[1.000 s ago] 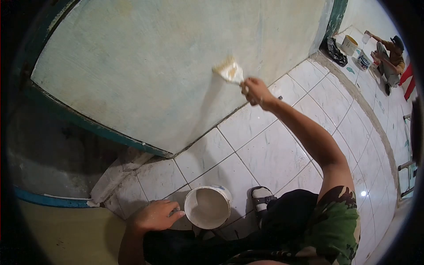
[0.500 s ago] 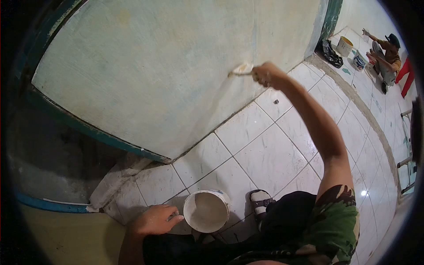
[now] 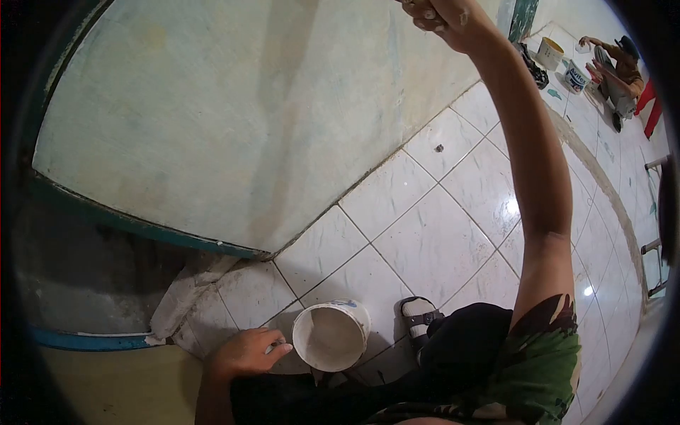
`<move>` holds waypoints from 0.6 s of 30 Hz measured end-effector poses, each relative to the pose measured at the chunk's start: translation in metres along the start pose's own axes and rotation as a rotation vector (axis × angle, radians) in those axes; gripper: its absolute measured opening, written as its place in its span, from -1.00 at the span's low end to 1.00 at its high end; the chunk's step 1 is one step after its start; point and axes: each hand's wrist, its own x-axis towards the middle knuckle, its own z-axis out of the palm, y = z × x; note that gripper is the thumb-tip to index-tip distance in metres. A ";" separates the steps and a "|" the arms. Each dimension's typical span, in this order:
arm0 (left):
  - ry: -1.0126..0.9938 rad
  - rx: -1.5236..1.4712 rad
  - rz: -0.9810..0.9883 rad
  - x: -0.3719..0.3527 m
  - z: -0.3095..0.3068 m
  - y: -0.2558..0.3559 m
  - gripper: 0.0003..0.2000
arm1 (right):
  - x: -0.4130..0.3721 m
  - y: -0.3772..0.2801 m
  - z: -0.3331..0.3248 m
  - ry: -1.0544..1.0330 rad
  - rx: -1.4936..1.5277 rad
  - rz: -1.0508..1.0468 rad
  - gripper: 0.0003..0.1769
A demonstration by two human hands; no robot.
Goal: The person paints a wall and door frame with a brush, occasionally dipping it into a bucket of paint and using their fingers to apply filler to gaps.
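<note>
My right hand is raised against the upper part of the pale wall panel. Its fingers are wrapped round the handle of a hand tool whose white-coated head is cut off by the top edge of the view. Pale smears mark the knuckles. Low on the left, my left hand rests by my dark-clothed knee, fingers curled and thumb close to them. A small greyish bit shows between them, too small to name. Just right of it stands a white bucket with a greyish-beige coating or mix inside.
White floor tiles run along the panel's base. My sandalled foot is right of the bucket. At the far right a person squats beside a paint bucket, a yellowish bucket and a black plastic bag.
My right hand has swept up along the panel with the tool, which has left the view at the top. My left hand and the bucket have hardly moved.
</note>
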 end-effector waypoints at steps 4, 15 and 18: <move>-0.041 -0.024 -0.034 0.002 -0.002 0.000 -0.63 | 0.009 0.088 0.002 0.021 -0.022 -0.100 -0.68; -0.079 -0.085 -0.171 -0.008 -0.004 0.008 -0.62 | -0.071 0.302 -0.021 0.028 0.154 0.477 -0.77; -0.082 -0.089 -0.153 -0.009 -0.004 0.009 -0.63 | -0.082 0.331 -0.036 0.015 0.049 0.603 -0.79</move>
